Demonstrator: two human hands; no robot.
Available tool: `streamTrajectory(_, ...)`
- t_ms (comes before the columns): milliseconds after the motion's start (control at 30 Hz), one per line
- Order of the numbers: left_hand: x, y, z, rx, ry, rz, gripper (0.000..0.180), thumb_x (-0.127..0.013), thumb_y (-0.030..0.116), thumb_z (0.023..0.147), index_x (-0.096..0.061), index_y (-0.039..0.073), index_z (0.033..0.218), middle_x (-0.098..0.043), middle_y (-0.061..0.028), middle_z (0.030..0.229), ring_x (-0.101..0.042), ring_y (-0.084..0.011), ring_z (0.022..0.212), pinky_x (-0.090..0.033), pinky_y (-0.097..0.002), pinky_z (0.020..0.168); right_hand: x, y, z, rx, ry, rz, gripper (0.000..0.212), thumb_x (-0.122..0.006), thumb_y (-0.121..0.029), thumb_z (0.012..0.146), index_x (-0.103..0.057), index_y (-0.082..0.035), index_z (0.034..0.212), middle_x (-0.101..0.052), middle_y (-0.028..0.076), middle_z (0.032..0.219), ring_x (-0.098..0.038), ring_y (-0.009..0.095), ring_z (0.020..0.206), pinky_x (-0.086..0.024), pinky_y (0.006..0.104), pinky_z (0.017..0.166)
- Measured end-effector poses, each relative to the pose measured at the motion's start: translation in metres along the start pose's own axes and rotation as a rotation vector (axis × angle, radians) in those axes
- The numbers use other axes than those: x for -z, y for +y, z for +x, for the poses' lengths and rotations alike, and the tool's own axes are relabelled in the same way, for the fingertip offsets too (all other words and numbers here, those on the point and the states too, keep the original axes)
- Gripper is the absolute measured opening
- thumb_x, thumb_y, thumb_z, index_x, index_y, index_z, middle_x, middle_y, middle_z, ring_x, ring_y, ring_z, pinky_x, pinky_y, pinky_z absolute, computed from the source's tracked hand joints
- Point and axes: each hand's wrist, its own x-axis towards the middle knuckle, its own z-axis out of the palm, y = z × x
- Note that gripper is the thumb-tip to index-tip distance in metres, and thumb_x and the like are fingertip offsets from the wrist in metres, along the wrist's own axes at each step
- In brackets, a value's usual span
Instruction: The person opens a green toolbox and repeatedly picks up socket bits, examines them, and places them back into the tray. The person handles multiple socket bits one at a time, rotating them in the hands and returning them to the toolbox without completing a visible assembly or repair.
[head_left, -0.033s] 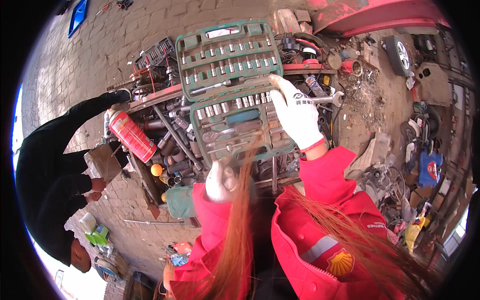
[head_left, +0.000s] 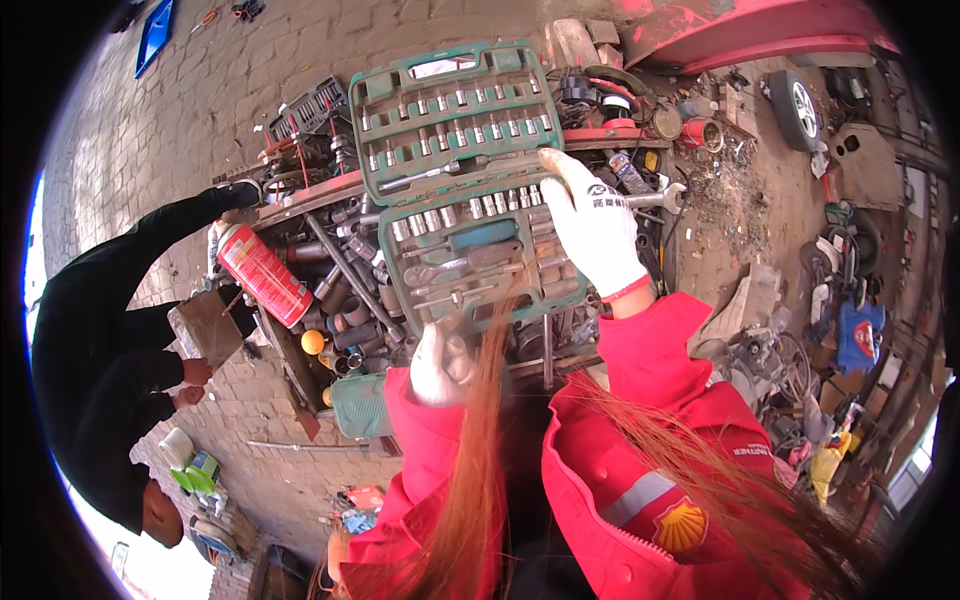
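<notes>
An open green socket set case [head_left: 375, 95] lies over a bin of tools, with rows of silver sockets in both halves. In its nearer half sit a blue-handled driver [head_left: 484, 235] and a ratchet [head_left: 437, 270]. My white-gloved right hand [head_left: 600, 235] grips the case's right side by the hinge. At the case's near edge, my gloved left hand [head_left: 437, 370] is closed on the rim; loose hair partly covers its fingers. A wrench [head_left: 660, 198] sticks out beyond my right hand, and I cannot tell whether that hand touches it.
Below the case, the wooden bin [head_left: 290, 365] holds many metal parts. A red spray can [head_left: 265, 275] leans at its left, near an orange ball [head_left: 313, 342]. A person in black [head_left: 100, 330] bends at left, holding a cardboard piece [head_left: 205, 328]. A wheel [head_left: 797, 112] lies far right.
</notes>
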Motion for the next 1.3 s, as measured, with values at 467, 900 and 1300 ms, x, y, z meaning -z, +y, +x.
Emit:
streamTrajectory(467, -0.007, -0.001, -0.002, -0.005, 0.108, 0.01, 0.033, -0.053, 0.039, 0.101, -0.062, 0.009, 0.111, -0.053, 0.0033, 0.07, -0.027, -0.0051, 0.043, -0.022, -0.0227, 0.042, 0.003, 0.033, 0.058, -0.123, -0.121, -0.123, 0.039, -0.051, -0.036, 0.095, -0.058, -0.019, 0.129, -0.067, 0.01, 0.12, -0.064, 0.033, 0.107, -0.05, 0.0432, 0.091)
streamTrajectory(900, -0.005, 0.0, 0.001, 0.029, 0.076, 0.004, 0.033, -0.053, 0.04, 0.101, -0.063, 0.01, 0.112, -0.055, 0.0024, 0.069, -0.029, -0.0058, 0.043, -0.024, -0.0228, 0.041, -0.008, 0.047, 0.101, -0.059, -0.245, -0.271, 0.026, -0.046, -0.03, 0.097, -0.06, -0.013, 0.11, -0.07, 0.015, 0.102, -0.066, 0.037, 0.096, -0.051, 0.046, 0.082)
streamTrajectory(1300, -0.004, 0.001, -0.001, -0.01, 0.016, 0.061, 0.034, -0.053, 0.041, 0.101, -0.063, 0.01, 0.112, -0.055, 0.0039, 0.07, -0.03, -0.0053, 0.043, -0.024, -0.0235, 0.042, -0.027, 0.07, 0.082, -0.293, 0.016, 0.559, 0.027, -0.046, -0.019, 0.101, -0.06, -0.004, 0.119, -0.057, -0.002, 0.077, -0.049, 0.005, 0.062, -0.042, 0.02, 0.052)
